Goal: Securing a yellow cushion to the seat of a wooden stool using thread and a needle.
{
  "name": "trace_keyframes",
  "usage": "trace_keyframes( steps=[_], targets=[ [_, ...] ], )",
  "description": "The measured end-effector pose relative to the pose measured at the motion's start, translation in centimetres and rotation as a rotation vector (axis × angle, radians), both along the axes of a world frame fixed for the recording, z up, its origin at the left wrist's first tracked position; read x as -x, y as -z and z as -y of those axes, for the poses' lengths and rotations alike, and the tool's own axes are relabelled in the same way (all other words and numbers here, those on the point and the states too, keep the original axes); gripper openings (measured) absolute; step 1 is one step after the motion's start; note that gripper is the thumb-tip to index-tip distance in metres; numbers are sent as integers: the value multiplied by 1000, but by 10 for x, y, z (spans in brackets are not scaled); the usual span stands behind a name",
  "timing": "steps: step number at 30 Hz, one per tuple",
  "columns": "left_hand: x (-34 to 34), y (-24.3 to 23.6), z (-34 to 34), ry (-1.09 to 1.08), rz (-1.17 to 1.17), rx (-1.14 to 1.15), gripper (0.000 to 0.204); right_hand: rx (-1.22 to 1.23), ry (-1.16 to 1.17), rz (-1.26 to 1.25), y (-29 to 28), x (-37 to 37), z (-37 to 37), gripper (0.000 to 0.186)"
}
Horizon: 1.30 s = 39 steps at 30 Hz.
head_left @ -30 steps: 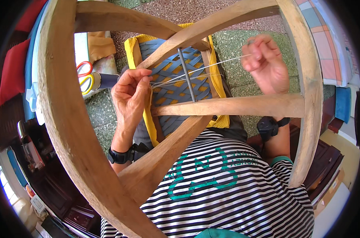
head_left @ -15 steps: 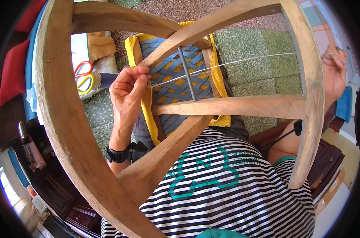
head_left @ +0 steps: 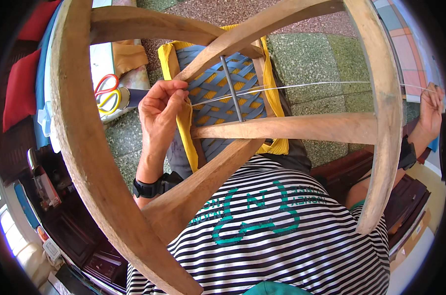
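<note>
An upturned wooden stool frame [head_left: 287,127] with curved legs stands over my lap. Its underside shows woven blue-grey webbing [head_left: 208,64] bordered by yellow ribbed fabric [head_left: 274,81]. My left hand [head_left: 160,105] pinches the left edge of that fabric between thumb and fingers. From beside this pinch a white thread [head_left: 326,83] runs taut to the right, beneath the metal rod [head_left: 231,88] and past the right leg. At its far end my right hand [head_left: 430,110] is closed on the thread, out near the picture's right rim. Whether a needle is there cannot be made out.
Red- and yellow-handled scissors [head_left: 108,93] rest by a dark cylindrical item [head_left: 134,97] on a light surface at left. Beyond it lies a tan cloth piece [head_left: 129,60]. Green and reddish speckled tiles [head_left: 311,64] cover the floor. Dark wooden furniture [head_left: 75,216] is at lower left.
My right hand has moved farther right and slightly down, drawing the thread out longer. My left hand keeps its pinch on the fabric edge. The view has shifted slightly.
</note>
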<state>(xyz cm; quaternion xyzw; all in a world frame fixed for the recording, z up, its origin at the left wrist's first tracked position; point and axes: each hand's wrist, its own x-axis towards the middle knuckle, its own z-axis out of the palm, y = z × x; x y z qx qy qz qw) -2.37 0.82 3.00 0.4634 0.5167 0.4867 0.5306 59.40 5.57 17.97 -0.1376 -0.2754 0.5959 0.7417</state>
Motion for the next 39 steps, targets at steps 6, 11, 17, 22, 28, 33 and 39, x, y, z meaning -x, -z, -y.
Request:
trace_keyframes(
  steps=[6, 11, 17, 22, 28, 33, 39],
  targets=[
    [-3, -12, 6, -77, 188, -84, 10, 175, 165, -54, 23, -36, 1, 11],
    [-2, -11, 10, -108, 156, -99, 10, 331, 406, 30, 68, 0, -9, 13],
    [4, -9, 11, -180, -24, -141, 10, 329, 460, 41, 77, 23, -1, 17],
    [18, -4, 13, -131, -365, -285, 11, 225, 483, 58, 66, -23, 6, 17],
    [24, -15, 18, 126, -739, -181, 15, 131, 507, 243, 60, -27, 16, 11],
    [18, -17, 18, 81, -835, -233, 19, 112, 543, 5, 27, -3, 36, 5],
    [6, -22, 14, 80, -822, -368, 18, -312, 29, 71, 26, 16, 41, 7]
  ],
)
